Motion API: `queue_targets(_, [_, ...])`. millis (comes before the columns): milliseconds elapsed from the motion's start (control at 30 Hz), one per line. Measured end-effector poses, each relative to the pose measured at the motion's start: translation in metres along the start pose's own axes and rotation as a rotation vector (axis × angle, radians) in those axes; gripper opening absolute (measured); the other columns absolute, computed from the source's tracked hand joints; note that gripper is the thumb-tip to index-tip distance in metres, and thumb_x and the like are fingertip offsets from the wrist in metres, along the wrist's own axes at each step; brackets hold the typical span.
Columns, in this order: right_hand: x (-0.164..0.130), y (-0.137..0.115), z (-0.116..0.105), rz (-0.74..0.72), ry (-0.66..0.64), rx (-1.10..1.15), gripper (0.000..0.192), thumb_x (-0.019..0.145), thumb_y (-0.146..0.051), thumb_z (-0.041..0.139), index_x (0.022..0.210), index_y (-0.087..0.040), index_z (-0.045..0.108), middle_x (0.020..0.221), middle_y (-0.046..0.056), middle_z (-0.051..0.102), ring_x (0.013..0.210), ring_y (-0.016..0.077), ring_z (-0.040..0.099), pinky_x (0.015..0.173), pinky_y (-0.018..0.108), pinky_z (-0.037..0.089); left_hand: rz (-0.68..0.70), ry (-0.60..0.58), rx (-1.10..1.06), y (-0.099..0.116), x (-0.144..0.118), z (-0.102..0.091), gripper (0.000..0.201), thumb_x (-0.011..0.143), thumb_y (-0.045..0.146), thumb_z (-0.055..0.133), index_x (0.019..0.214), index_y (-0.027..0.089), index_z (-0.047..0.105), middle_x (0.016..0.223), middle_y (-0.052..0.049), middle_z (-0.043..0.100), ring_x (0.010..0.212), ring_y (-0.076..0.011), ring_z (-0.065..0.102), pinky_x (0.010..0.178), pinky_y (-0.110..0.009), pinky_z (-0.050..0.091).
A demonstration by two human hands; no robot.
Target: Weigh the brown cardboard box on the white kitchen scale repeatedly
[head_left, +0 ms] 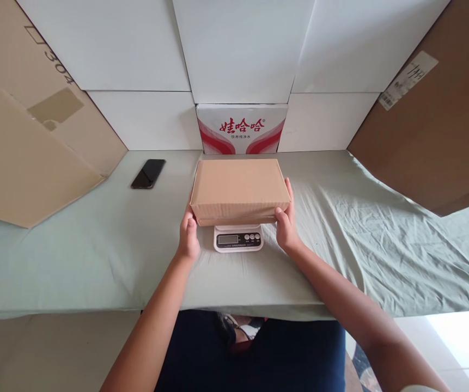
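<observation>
A closed brown cardboard box (240,188) sits on top of a small white digital scale (238,238) in the middle of the table. My left hand (188,235) grips the box's near left corner. My right hand (286,224) grips its near right corner and side. Only the scale's front strip, with its display and buttons, shows below the box; the display is too small to read.
A pale green cloth (360,239) covers the table. A black phone (148,173) lies at the back left. Large cardboard sheets lean at the left (25,147) and right (438,130). A red-and-white carton (241,129) stands behind the box against white panels.
</observation>
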State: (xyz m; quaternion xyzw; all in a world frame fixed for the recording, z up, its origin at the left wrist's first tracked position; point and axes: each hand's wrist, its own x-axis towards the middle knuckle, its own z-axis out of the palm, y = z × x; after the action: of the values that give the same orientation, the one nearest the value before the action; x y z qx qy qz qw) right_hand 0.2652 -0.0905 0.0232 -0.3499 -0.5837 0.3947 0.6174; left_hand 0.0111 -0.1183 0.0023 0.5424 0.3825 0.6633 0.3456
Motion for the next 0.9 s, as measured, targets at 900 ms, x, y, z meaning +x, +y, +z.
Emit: queue_targets(900, [-0.002, 0.013, 0.001, -0.003, 0.065, -0.007, 0.068, 0.088, -0.060, 0.058, 0.151, -0.038, 0.044, 0.157, 0.002, 0.054, 0.159, 0.0261, 0.033, 0.135, 0.050, 0.023, -0.002, -0.006, -0.023, 0.001, 0.004, 0.000, 0.071, 0.091, 0.078, 0.040, 0.138, 0.029, 0.063, 0.151, -0.011, 0.058, 0.153, -0.0337, 0.041, 0.127, -0.050, 0.032])
